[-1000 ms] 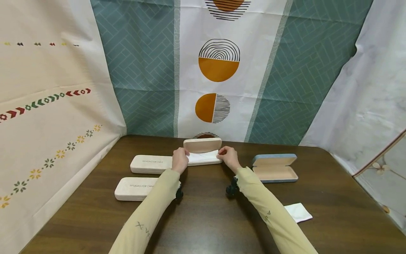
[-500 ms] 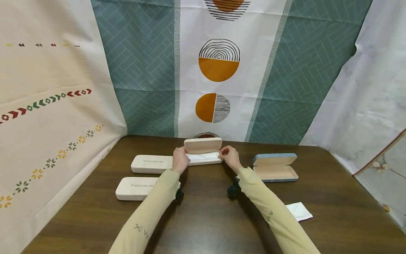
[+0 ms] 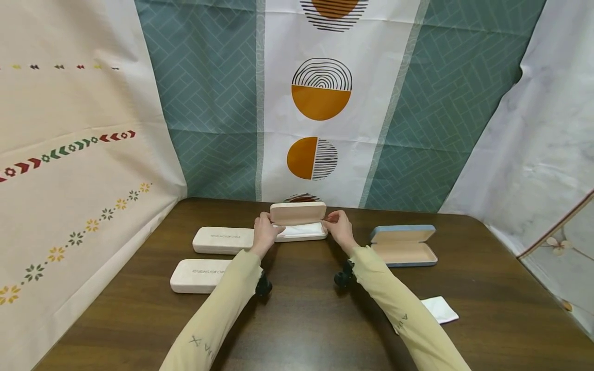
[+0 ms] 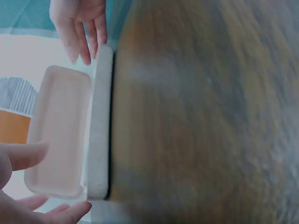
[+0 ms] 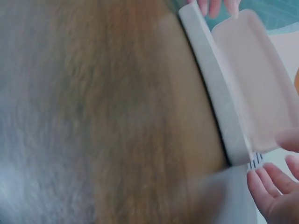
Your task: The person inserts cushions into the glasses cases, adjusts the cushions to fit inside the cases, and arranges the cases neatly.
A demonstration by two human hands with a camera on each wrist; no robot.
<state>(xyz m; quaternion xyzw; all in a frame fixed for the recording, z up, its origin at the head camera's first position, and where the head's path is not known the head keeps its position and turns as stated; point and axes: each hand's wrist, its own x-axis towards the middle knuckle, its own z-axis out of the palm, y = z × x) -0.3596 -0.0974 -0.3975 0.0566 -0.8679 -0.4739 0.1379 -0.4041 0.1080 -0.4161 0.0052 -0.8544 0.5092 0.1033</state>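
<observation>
An open white glasses case stands near the table's back edge in the head view, its lid tipped up with a beige lining. Inside its base lies a folded white cloth. My left hand is at the left end, its thumb reaching over the near corner. In the left wrist view its fingers are spread beside the case end, holding nothing. My right hand is at the right end. The right wrist view has its fingers loosely extended just off that end.
Two closed white cases, one behind and one in front, lie to the left. An open blue case with beige lining stands on the right. Another white cloth lies beside my right forearm.
My fingers have loosened from the cloth's two ends, and the right hand has drawn slightly outward. The cloth lies in the case throughout; the other cases have stayed put.
</observation>
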